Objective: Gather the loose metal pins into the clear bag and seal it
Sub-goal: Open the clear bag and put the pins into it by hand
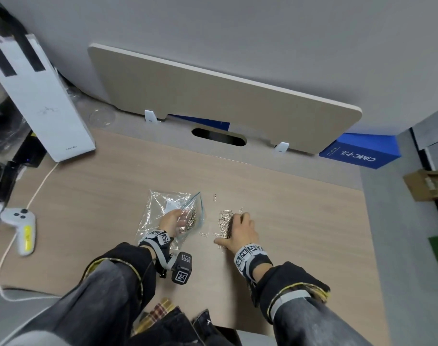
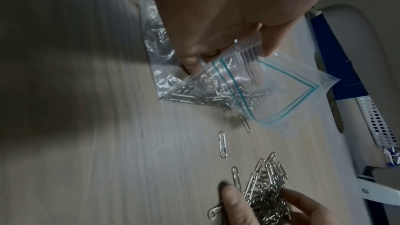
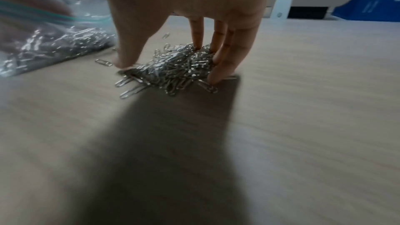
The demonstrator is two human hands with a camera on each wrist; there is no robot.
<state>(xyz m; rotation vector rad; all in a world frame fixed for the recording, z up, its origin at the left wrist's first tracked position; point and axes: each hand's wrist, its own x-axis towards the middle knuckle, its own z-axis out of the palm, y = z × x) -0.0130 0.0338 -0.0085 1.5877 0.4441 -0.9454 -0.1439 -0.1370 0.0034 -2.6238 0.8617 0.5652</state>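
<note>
Pins (image 3: 173,69) sit heaped on the bench (image 1: 100,186), clasped between the right hand's (image 1: 243,229) thumb and fingers. Just left of it, the left hand (image 1: 170,221) pinches the bag's (image 1: 160,203) open mouth; more pins lie inside, a few strays between.

An office desk, to judge by its fittings.
A wood-grain bench (image 1: 113,186) stands against a grey wall. A beige divider panel (image 1: 213,101) is fixed along its rear edge by white brackets (image 1: 150,116), and there is an oval cable slot (image 1: 218,137) in the top. On and around it are paper clips (image 1: 225,222), a printed blue box (image 1: 357,153), a white carton (image 1: 38,96) and a white cable (image 1: 40,186).
</note>
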